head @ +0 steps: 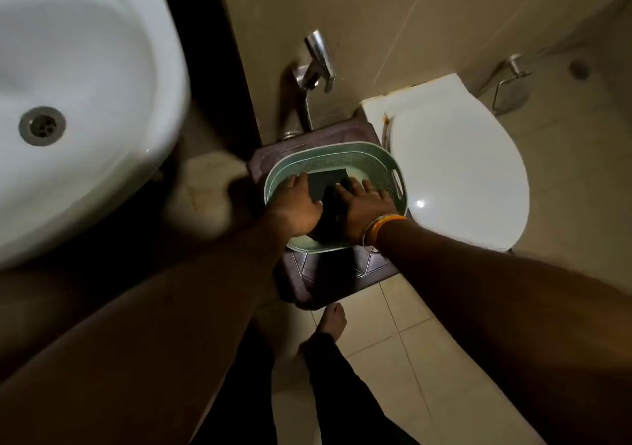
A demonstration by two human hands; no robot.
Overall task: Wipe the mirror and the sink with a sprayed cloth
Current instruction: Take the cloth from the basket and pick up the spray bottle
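Note:
A dark folded cloth (pixel 329 179) lies inside a pale green perforated basket (pixel 372 160) that stands on a dark brown stool. My left hand (pixel 295 205) grips the cloth's left side and my right hand (pixel 364 206), with bangles at the wrist, holds its right side; both hands are down in the basket. The white sink (pixel 85 78) with its metal drain (pixel 41 125) fills the upper left, above and to the left of my hands. No mirror and no spray bottle show in this view.
A white toilet with its lid shut (pixel 458 157) stands right of the basket. A chrome hand sprayer (pixel 316 61) and hose hang on the beige tiled wall behind. A paper holder (pixel 509 81) is at upper right. My bare foot (pixel 330 321) rests on the tiled floor.

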